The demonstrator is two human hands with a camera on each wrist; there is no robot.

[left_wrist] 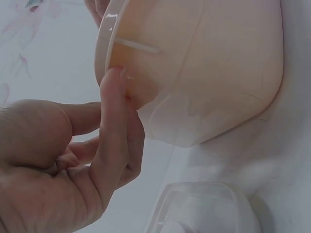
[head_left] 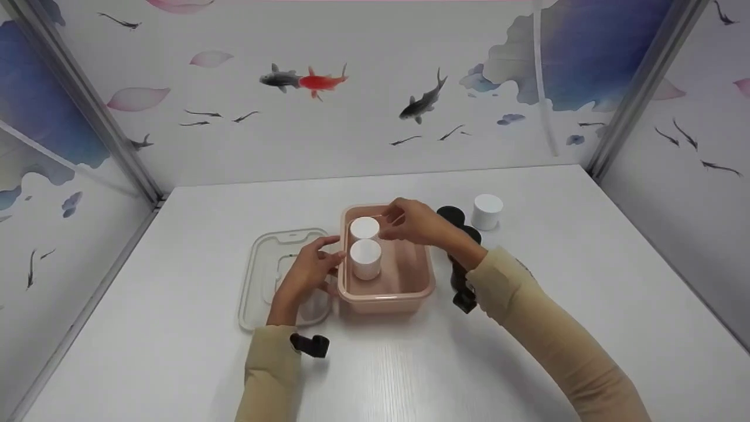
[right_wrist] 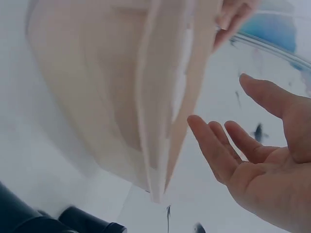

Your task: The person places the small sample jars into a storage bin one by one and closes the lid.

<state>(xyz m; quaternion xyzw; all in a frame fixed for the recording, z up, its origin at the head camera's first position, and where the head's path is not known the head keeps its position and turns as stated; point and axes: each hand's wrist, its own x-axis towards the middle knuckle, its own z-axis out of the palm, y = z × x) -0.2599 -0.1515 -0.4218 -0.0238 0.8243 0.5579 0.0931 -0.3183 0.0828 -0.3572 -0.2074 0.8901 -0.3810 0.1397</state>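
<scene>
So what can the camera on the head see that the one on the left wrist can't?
Only the head view shows two white cylinder jars standing inside the pink plastic tub, a third white jar out on the white table, black jars and the right hand above the tub. Only the left wrist view shows the left hand's fingertips touching the tub's rim. Both show the tub, the left hand and the clear plastic lid.

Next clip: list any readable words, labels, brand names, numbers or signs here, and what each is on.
None readable in any view.
White cylindrical jars: plain tops.
Pink plastic box, clear plastic lid: no print.
Wall panels: painted fish and petals only.
</scene>
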